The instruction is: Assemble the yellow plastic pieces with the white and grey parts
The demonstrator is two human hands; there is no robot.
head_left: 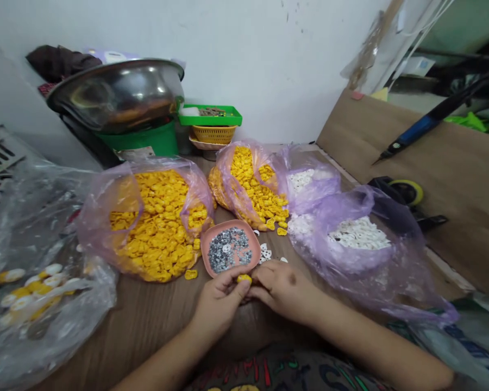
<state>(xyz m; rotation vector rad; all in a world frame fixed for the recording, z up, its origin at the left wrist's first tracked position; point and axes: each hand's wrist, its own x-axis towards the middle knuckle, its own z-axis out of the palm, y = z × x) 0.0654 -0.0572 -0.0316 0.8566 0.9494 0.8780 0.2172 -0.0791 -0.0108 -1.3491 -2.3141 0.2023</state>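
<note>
Close to the table's front edge, my left hand (222, 298) pinches a small yellow plastic piece (244, 278) between thumb and fingers. My right hand (283, 288) meets it from the other side, its fingers curled against the piece; whether they hold anything else is hidden. Just beyond my hands is a square pink dish (206, 252) with many tiny grey and clear bits. Several small white pieces with dark dots (264, 252) lie beside the dish, partly behind my right hand. One loose yellow piece (191, 274) rests left of my left hand.
Purple bags of yellow pieces (155, 217) (252, 184) stand behind the dish. Bags of white pieces (361, 233) are at right, near a tape roll (407, 193). A clear bag (44, 304) lies left. A metal basin (122, 92) and green tray (232, 117) stand behind.
</note>
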